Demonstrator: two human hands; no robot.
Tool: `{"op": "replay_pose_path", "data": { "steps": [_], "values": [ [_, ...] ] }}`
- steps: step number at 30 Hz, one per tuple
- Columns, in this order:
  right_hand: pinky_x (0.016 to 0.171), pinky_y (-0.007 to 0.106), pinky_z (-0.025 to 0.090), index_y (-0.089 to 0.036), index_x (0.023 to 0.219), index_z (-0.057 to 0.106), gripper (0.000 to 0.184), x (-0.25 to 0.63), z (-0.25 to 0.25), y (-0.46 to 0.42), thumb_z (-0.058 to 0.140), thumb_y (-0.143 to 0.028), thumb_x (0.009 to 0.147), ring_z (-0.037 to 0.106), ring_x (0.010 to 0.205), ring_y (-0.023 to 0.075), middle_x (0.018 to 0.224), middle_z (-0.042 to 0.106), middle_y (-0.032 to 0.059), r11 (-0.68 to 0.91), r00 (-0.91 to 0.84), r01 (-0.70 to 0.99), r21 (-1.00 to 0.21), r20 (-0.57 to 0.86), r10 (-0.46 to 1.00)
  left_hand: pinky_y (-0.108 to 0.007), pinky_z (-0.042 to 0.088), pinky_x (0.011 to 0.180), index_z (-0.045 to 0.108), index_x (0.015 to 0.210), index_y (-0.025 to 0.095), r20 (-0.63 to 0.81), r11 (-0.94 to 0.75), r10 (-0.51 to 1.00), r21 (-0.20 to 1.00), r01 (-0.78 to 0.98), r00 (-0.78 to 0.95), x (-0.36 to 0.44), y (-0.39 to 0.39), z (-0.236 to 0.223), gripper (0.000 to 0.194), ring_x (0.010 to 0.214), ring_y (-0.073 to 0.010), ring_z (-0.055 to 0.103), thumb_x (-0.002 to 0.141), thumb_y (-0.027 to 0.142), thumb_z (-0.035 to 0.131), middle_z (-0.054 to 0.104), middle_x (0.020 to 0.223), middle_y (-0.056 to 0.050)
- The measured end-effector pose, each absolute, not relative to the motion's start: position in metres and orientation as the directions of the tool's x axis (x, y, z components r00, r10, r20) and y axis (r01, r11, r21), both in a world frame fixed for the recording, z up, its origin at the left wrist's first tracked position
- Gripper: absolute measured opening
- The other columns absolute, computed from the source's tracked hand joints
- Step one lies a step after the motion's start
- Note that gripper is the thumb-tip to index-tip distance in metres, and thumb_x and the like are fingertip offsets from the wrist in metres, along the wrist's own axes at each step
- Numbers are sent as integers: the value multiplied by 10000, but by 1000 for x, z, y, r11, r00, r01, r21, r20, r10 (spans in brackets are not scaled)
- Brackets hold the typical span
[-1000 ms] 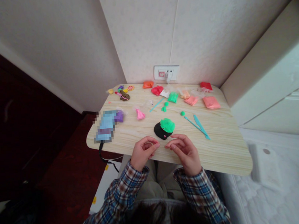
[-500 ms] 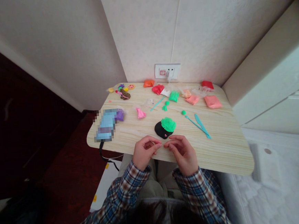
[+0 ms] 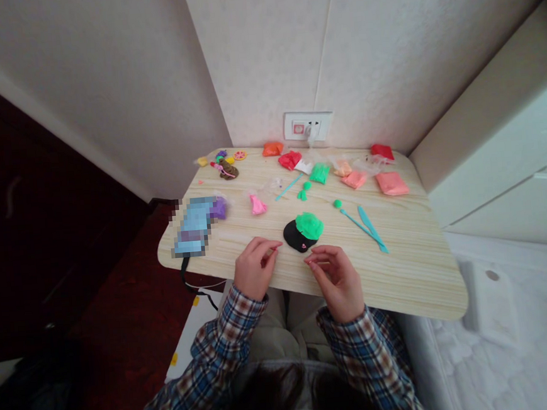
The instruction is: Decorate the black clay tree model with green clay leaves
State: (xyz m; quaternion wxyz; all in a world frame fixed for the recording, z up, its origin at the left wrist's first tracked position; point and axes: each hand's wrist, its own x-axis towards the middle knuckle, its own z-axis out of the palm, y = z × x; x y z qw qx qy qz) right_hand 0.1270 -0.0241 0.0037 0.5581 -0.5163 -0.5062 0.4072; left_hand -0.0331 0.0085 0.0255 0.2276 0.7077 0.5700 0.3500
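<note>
Near the table's front edge, my left hand (image 3: 256, 268) is closed in a pinch, and a tiny bit of pink clay (image 3: 274, 248) shows at its fingertips. My right hand (image 3: 340, 283) pinches another tiny pink speck, which looks like clay too. A gap separates the two hands. Just beyond them lies a clay piece shaped like a cap, with a black base (image 3: 297, 237) and a rough green top (image 3: 309, 225). A small pink decoration (image 3: 304, 246) sits on the black part, close to my right fingertips. Neither hand touches the cap shape.
Right of the cap lie two blue modelling tools (image 3: 372, 229) and a green ball (image 3: 337, 204). Green pieces (image 3: 303, 194), a pink clay packet (image 3: 257, 204) and several coloured packets (image 3: 392, 183) lie farther back. A phone-like device (image 3: 194, 227) rests at left, beside a purple packet (image 3: 219, 208).
My hands have drawn apart from near contact. The left hand has moved left and slightly forward, while the right stays almost in place. The cap shape has not moved on the table.
</note>
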Motion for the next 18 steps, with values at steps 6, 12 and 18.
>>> {"op": "replay_pose_path", "data": {
  "steps": [6,12,18],
  "values": [
    [683,317,520,-217,980,532,176,126,5,-24,587,-266,820,639,813,164,831,658,37,124,165,76,-989,135,977,-245,465,695,642,1007,171,252,-250,960,574,780,122,-36,12,23,254,734,-136,577,818,92,492,616,1002,-66],
    [692,315,529,-212,999,529,194,125,5,-24,590,-260,820,644,805,160,831,661,37,124,162,69,-990,134,978,-237,475,654,639,990,172,328,-296,939,614,732,105,-35,9,24,319,639,-94,536,762,10,487,587,1072,-61],
    [682,309,536,-216,1011,515,231,124,4,-25,609,-253,803,650,770,159,802,671,26,128,177,63,-990,137,975,-210,460,562,638,872,169,376,-414,907,719,558,189,-21,-3,32,96,493,-44,443,824,135,562,598,923,-30]
  ]
}}
